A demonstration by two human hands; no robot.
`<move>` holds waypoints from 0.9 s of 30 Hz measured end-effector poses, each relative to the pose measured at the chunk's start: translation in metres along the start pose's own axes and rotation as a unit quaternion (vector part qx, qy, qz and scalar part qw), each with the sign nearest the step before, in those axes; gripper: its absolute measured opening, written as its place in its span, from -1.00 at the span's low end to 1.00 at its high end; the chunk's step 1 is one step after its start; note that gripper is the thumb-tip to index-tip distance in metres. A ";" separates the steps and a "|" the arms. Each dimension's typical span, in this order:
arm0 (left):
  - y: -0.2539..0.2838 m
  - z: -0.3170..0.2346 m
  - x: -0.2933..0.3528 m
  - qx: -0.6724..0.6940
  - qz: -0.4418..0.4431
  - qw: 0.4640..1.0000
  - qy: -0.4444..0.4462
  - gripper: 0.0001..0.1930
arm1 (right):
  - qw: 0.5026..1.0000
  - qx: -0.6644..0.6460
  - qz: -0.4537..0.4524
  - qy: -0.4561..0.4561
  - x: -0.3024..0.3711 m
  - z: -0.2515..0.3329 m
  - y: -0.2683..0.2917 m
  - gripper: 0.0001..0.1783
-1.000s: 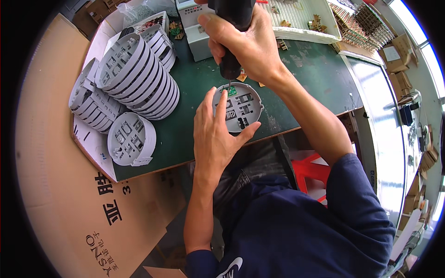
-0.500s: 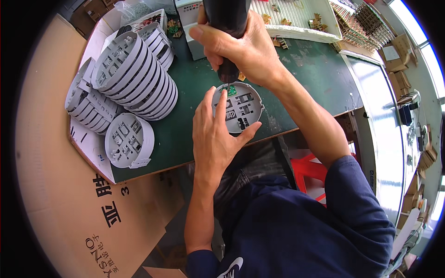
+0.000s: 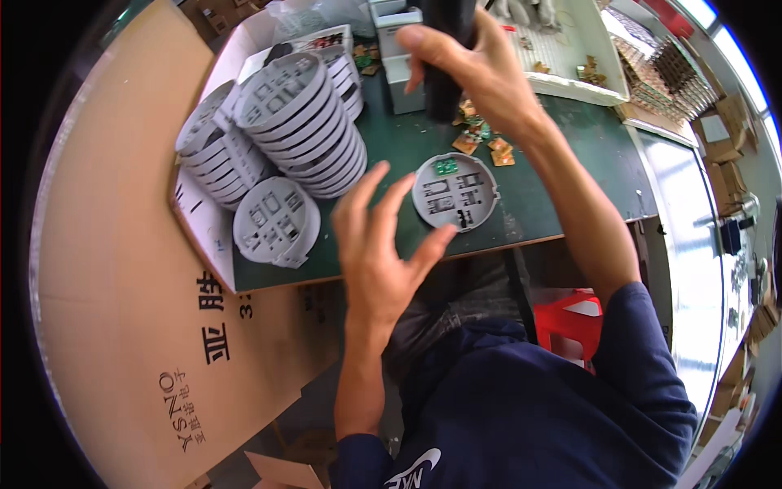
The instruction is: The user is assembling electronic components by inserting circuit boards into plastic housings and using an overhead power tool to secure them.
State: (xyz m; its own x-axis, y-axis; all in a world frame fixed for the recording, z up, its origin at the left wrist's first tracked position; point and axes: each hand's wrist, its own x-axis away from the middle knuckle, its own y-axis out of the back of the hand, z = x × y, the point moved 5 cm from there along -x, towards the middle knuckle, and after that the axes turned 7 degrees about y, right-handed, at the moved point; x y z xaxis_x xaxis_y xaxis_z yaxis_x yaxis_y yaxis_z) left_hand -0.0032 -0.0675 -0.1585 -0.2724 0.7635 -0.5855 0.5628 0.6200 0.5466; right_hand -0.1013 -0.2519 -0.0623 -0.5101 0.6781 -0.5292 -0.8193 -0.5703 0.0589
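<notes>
A round grey plastic housing (image 3: 453,192) lies flat on the green table, its inside facing up. A small green circuit board (image 3: 445,167) sits near its far rim, and a black part (image 3: 463,218) near its near rim. My left hand (image 3: 379,253) is raised just left of the housing, fingers spread and holding nothing; its thumb is close to the near rim. Above and beyond the housing, my right hand (image 3: 493,77) grips a black electric screwdriver (image 3: 444,94), blurred by motion. Its tip cannot be made out.
Tall stacks of grey housings (image 3: 314,134) stand at left, with a single housing (image 3: 277,222) before them. Small circuit boards (image 3: 468,142) lie loose beyond the work. A grey-white machine (image 3: 403,77) and a white tray (image 3: 562,85) stand at the back. A red stool (image 3: 566,322) is below the table's edge.
My right hand has lifted the screwdriver up off the board in the housing. My left hand has let go of the housing and moved left. The view has shifted, revealing the loose boards.
</notes>
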 end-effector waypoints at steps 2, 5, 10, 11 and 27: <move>0.046 0.007 -0.002 -0.083 -0.057 0.993 0.052 -0.61 | 0.995 0.086 0.033 -0.030 0.004 0.001 0.008 -0.27; 0.099 0.037 -0.007 -0.175 -0.074 0.967 0.171 -0.47 | 0.982 0.176 0.061 -0.007 0.029 -0.018 0.012 -0.52; 0.112 0.081 -0.019 -0.275 0.090 0.932 0.219 -0.21 | 0.856 0.428 0.281 0.065 0.119 -0.032 -0.016 -0.02; 0.110 0.079 -0.026 -0.245 0.127 0.933 0.232 -0.20 | 0.821 0.479 0.306 0.055 0.134 -0.036 -0.021 0.00; 0.025 -0.014 -0.015 -0.075 0.138 0.987 0.028 -0.21 | 0.837 0.257 -0.472 -0.099 0.309 0.008 0.359 -0.52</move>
State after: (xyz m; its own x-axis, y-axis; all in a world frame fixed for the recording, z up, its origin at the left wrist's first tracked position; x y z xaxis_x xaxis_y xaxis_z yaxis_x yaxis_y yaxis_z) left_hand 0.0043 -0.0606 -0.1278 -0.1706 0.9131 -0.3704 0.5016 0.4040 0.7650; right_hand -0.5554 -0.2437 -0.1978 0.4375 0.8066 -0.3975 -0.8600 0.5045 0.0773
